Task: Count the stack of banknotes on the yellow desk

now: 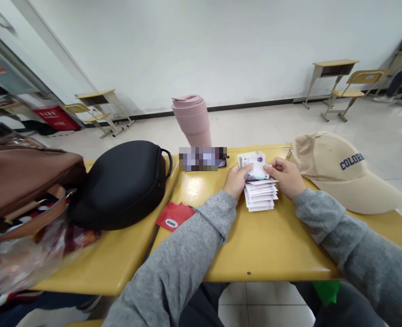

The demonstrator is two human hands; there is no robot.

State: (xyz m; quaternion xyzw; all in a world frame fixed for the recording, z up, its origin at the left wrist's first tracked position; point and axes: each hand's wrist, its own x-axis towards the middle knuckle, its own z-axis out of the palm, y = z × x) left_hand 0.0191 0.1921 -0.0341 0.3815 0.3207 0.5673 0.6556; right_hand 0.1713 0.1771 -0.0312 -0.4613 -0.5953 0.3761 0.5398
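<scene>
My left hand is closed round the left side of a small bundle of printed white cards, its thumb lying across the top one. With thumb and fingers, my right hand pinches the right edge of the same cards. Just below them on the yellow desk lies an overlapping stack of white cards, partly hidden at its top by those in my hands. A red packet with a white oval label rests to the left, partly behind my left sleeve.
A pink tumbler stands at the back, by a blurred-out phone. At right sits a beige cap. On the adjoining left desk are a black rounded case, a brown bag and clear plastic wrapping.
</scene>
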